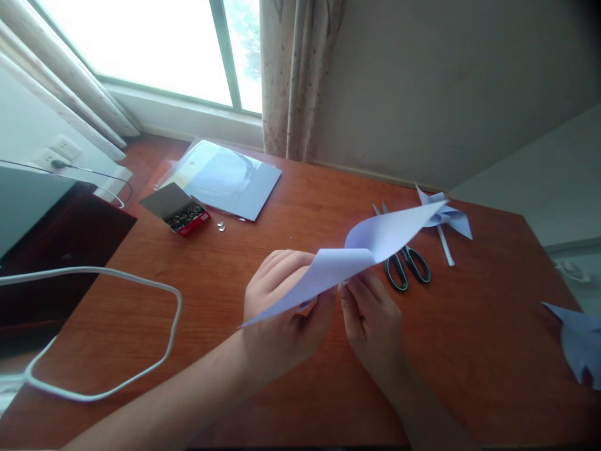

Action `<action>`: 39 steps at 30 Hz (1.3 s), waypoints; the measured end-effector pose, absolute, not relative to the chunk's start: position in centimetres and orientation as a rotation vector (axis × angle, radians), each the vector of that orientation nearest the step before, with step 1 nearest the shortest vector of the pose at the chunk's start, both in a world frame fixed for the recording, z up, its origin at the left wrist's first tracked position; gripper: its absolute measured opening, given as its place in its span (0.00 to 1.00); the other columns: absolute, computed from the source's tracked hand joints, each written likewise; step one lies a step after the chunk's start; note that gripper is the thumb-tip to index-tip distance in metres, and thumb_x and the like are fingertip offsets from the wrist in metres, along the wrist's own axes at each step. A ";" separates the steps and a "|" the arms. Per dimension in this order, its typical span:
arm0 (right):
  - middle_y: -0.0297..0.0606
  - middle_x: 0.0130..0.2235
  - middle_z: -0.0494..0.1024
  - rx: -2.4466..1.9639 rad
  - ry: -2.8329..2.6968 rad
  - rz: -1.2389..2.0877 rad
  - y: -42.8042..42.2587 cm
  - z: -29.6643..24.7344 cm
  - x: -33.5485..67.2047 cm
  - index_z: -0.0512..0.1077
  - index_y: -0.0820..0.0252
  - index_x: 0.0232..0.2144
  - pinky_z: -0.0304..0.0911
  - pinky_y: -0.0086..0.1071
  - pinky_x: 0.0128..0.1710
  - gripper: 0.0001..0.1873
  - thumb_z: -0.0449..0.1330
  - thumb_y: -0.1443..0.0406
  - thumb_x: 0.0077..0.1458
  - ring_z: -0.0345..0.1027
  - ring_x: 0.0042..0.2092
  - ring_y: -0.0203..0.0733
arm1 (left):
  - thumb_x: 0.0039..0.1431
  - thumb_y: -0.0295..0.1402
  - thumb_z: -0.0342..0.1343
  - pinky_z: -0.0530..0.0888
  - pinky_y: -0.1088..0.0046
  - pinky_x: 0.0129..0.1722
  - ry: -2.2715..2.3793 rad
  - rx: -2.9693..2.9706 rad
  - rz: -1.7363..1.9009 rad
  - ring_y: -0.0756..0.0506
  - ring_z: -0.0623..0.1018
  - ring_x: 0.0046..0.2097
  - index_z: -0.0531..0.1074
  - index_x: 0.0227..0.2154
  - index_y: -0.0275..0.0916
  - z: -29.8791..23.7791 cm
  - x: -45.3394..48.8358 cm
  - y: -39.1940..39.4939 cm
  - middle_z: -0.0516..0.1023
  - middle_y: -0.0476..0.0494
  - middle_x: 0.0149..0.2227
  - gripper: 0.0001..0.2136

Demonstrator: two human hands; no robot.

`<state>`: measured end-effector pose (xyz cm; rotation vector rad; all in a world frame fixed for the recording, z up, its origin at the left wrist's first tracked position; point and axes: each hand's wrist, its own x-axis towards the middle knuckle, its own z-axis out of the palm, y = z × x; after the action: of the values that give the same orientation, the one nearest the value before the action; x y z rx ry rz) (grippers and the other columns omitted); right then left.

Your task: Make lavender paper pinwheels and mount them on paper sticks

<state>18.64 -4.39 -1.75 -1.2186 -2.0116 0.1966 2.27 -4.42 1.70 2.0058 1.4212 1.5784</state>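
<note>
A pale lilac sheet of paper (366,247), partly curled over, is held above the wooden table (469,351) near its middle. My left hand (282,313) grips it from below and behind, fingers wrapped round the lower part. My right hand (373,322) pinches the paper near its centre with fingertips pressed together. Just beyond the paper lie black-handled scissors (407,263). A finished lilac paper pinwheel (446,216) on a white stick lies behind them.
A red box of small metal pins (186,218) with its lid open sits at the far left beside a plastic sleeve of blue paper (225,178). A white cable (141,369) loops over the left side. Another lilac paper piece (580,341) lies at the right edge.
</note>
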 end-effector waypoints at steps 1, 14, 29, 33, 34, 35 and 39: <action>0.42 0.40 0.79 -1.213 -2.003 0.190 -4.4 -1.9 18.6 0.76 0.56 0.47 0.75 0.34 0.37 0.12 0.55 0.70 0.64 0.77 0.39 0.44 | 0.58 0.26 0.60 0.74 0.70 0.28 1.475 2.004 1.575 0.47 0.79 0.30 0.74 0.32 0.42 1.4 2.3 -4.5 0.80 0.48 0.29 0.04; 0.41 0.38 0.78 -1.298 -2.020 0.148 -3.7 -2.0 19.2 0.76 0.56 0.43 0.73 0.33 0.36 0.10 0.55 0.69 0.65 0.76 0.38 0.43 | 0.57 0.24 0.60 0.72 0.74 0.26 1.277 1.885 1.443 0.46 0.79 0.33 0.77 0.36 0.40 1.9 1.6 -4.0 0.81 0.44 0.34 0.07; 0.42 0.41 0.80 -1.269 -2.111 -0.060 -2.0 -2.5 21.6 0.77 0.54 0.44 0.73 0.36 0.40 0.10 0.57 0.69 0.64 0.76 0.41 0.45 | 0.57 0.26 0.60 0.76 0.74 0.31 1.242 1.953 1.229 0.46 0.80 0.33 0.79 0.34 0.39 2.8 0.9 -2.8 0.82 0.44 0.32 0.05; 0.42 0.41 0.79 -1.257 -2.105 -0.036 -2.0 -2.4 21.6 0.76 0.54 0.44 0.73 0.35 0.42 0.10 0.58 0.68 0.64 0.75 0.42 0.44 | 0.58 0.26 0.60 0.74 0.74 0.30 1.248 1.933 1.189 0.48 0.78 0.31 0.78 0.32 0.38 2.9 1.0 -2.7 0.80 0.46 0.30 0.03; 0.41 0.41 0.79 -1.255 -2.105 -0.016 -2.0 -2.3 21.5 0.76 0.54 0.43 0.72 0.34 0.42 0.09 0.57 0.69 0.64 0.75 0.42 0.44 | 0.58 0.26 0.60 0.74 0.74 0.30 1.255 1.921 1.195 0.49 0.77 0.29 0.78 0.31 0.39 2.9 1.0 -2.7 0.79 0.47 0.29 0.03; 0.41 0.41 0.79 -1.255 -2.104 0.008 -2.1 -2.2 21.4 0.76 0.55 0.43 0.72 0.34 0.42 0.09 0.57 0.69 0.64 0.75 0.42 0.43 | 0.58 0.26 0.60 0.73 0.75 0.29 1.266 1.912 1.209 0.49 0.77 0.28 0.78 0.31 0.39 2.8 1.0 -2.7 0.79 0.48 0.28 0.03; 0.41 0.41 0.79 -1.273 -2.102 0.077 -2.3 -1.8 21.0 0.76 0.56 0.42 0.71 0.33 0.42 0.09 0.57 0.70 0.65 0.74 0.42 0.42 | 0.57 0.26 0.62 0.73 0.75 0.29 1.336 1.910 1.300 0.50 0.76 0.26 0.78 0.31 0.41 2.3 1.1 -2.9 0.78 0.51 0.26 0.03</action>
<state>21.03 -2.34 -1.83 -1.2729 -2.1020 0.0766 1.07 -2.94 2.31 1.9102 1.3365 1.3005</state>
